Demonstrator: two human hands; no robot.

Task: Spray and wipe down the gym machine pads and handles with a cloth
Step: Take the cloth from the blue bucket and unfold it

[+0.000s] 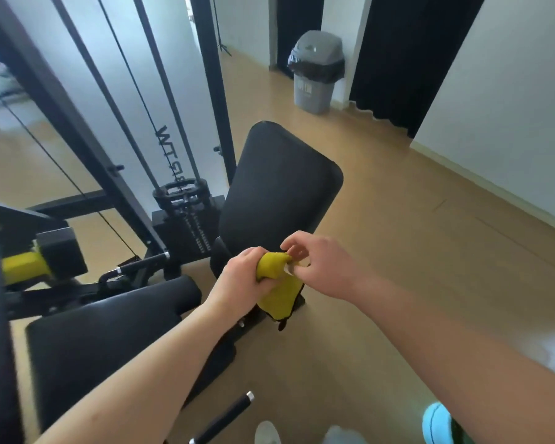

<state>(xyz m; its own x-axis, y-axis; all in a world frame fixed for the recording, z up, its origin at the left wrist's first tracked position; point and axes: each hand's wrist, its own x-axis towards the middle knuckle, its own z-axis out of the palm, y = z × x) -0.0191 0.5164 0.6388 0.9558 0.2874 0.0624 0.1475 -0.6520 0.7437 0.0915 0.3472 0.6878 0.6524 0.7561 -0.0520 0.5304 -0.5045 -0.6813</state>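
Cloth (279,299), upper end hidden inside left hand (241,277)

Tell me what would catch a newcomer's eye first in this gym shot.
The yellow cloth sits at centre, gripped by the left hand while the right hand pinches its upper end. Behind them a black back pad tilts upward, and a grey bin stands further back.

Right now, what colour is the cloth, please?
The cloth is yellow with a dark edge; head view.
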